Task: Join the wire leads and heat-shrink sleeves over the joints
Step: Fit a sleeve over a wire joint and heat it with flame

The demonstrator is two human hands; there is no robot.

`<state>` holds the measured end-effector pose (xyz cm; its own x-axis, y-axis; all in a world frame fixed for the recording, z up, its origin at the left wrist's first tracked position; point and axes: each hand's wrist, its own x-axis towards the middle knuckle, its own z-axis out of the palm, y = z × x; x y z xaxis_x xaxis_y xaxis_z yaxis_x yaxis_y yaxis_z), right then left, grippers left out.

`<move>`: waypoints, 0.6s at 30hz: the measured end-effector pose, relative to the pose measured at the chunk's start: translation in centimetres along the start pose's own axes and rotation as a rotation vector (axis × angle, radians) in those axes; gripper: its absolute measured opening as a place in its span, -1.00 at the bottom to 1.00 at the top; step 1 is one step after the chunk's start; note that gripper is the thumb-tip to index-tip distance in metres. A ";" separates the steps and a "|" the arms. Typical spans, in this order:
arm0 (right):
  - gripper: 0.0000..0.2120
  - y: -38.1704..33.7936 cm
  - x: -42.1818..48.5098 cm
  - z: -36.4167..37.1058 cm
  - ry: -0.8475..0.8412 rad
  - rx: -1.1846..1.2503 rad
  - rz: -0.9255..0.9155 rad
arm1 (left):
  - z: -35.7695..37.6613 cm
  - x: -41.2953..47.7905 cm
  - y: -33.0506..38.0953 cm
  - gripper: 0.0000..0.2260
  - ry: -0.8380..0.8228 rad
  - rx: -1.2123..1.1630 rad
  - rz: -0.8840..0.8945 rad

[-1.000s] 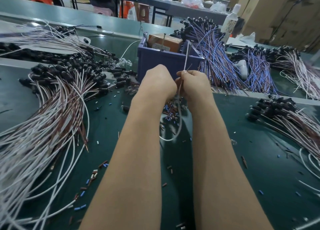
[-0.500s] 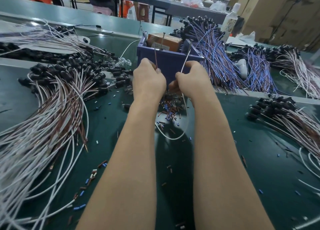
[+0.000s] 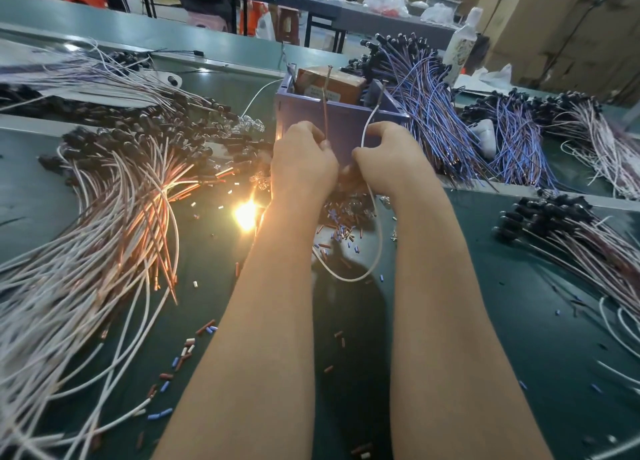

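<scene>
**Both hands pinching leads in front of purple bin**

Bottom of frame: two bare forearms run up from the lower edge, cut off below the elbows, covering much of the green bench (image 3: 519,321) btwn them. Lower left, loose sleeves (image 3: 183,352) in brown, blue & white lie scattered. More specks lower right, too small to tell. Btwn the forearms a white lead (image 3: 346,279) hangs in a loop. Can't tell if its low point touches the bench.

Mid frame: L hand (image 3: 301,162), grip curled, thumb & finger pinching a brown lead (image 3: 325,103) that stands up past the bin rim. R hand (image 3: 388,158), grip also curled, pinching the white lead, whose free end rises w/ a slight bend. Fingertips mostly hidden behind the backs of the hands, so where the two leads meet isn't visible. Just under the hands lies a sleeve pile (image 3: 341,217), partly hidden by the wrists. Left of the L wrist is a bright orange-white glare (image 3: 246,214), source washed out.

Left side: big wire bundle (image 3: 104,234), brown & white w/ black ends, fans out & is cut off by the frame edge. Right side: a similar right bundle (image 3: 588,238), also cut off.

Behind the hands: purple bin (image 3: 346,120), front wall partly blocked by both hands, w/ a cardboard box (image 3: 332,84) inside. Right of it, blue-purple wires (image 3: 426,106). Upper right: a bottle (image 3: 462,44), blurred, cartons behind. Top of frame: tables & stools, out of focus.
</scene>
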<state>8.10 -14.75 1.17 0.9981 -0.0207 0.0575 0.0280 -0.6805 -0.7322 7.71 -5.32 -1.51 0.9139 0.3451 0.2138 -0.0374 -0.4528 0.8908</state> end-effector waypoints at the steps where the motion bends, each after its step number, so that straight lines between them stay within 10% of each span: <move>1: -0.60 0.0 -0.1 0.0 0.001 -0.001 0.003 | 0.0 0.0 0.0 -0.83 0.000 -0.001 0.001; 12: -0.78 0.2 -0.4 -0.2 0.025 -0.049 0.022 | -0.2 -0.2 0.2 -0.87 -0.064 0.062 0.006; 18: -0.58 0.5 -0.1 -2.0 0.481 -0.095 0.037 | -1.0 -1.5 1.1 -0.86 -0.704 0.296 -0.055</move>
<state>7.92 -16.55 2.20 0.8595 -0.3668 0.3559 -0.0345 -0.7364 -0.6757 5.94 -5.50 -0.45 0.9570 -0.1869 -0.2218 0.0345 -0.6859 0.7268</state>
